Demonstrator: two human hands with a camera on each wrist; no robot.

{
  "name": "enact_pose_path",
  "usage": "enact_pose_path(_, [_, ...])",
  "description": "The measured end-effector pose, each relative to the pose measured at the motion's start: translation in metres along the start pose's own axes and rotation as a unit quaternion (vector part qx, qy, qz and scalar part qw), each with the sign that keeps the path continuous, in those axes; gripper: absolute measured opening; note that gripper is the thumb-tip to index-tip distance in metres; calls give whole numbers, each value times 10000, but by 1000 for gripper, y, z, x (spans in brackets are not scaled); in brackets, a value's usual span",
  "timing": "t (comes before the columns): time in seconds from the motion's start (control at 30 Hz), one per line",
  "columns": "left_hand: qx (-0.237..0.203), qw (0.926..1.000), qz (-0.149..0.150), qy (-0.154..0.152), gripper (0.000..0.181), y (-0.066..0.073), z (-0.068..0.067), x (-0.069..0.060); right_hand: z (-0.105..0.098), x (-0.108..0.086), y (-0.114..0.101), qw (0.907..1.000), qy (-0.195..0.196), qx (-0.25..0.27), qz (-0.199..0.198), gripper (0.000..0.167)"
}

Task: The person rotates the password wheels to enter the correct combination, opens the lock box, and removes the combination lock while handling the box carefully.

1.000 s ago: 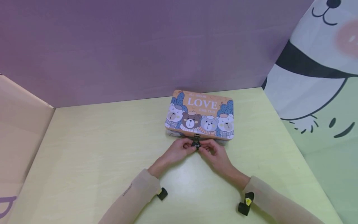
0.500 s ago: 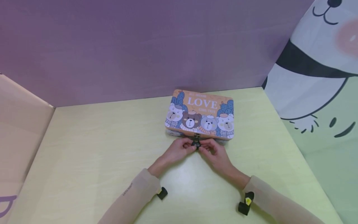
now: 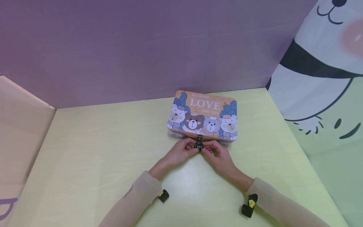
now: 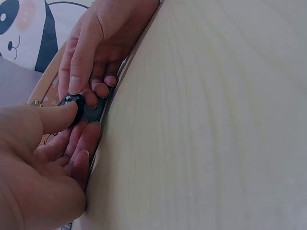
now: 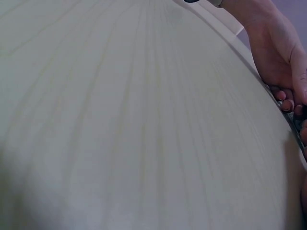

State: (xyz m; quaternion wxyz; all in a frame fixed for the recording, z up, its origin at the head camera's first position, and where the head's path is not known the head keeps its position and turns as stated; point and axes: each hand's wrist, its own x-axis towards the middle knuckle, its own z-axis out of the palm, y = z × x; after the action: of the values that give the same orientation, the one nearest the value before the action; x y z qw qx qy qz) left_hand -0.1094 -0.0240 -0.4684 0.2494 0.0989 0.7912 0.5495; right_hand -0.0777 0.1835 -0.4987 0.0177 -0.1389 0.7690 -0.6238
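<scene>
A rectangular tin box (image 3: 202, 116) with bears and the word LOVE on its lid stands closed near the back of the table. From the clasp at its front edge hangs a small black combination padlock (image 3: 199, 146). My left hand (image 3: 178, 153) pinches the padlock's left side between thumb and fingers; my right hand (image 3: 220, 158) pinches its right side. In the left wrist view the left thumb lies against the black lock (image 4: 73, 109), and the other hand's fingertips meet it from above. The right wrist view shows the lock barely, at its right edge.
A pale wooden table (image 3: 99, 151) lies under both forearms. Behind it rises a purple panel (image 3: 141, 50), with a cream panel (image 3: 22, 126) at the left and a panda-printed panel (image 3: 320, 94) at the right. Black wrist cameras are strapped to both sleeves.
Both hands keep their grip on the padlock. The left hand and forearm have shifted very slightly, and the lock's dial face shows a little more clearly. The box stays in place.
</scene>
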Motion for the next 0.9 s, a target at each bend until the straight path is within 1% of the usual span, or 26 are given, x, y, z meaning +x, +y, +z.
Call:
enact_pose_path(0.2, [-84,10000,25,-15,23,-1,1,0,0,0,-1,9999,-3,25,117,23])
enact_pose_path(0.63, [-47,10000,-16,39,21,1,2,0,0,0,-1,10000,4,-20,12,22])
enact_pose_path(0.9, [77,9999,-48,81,20,2,2,-1,1,0,-1,10000,-8,39,-40,25])
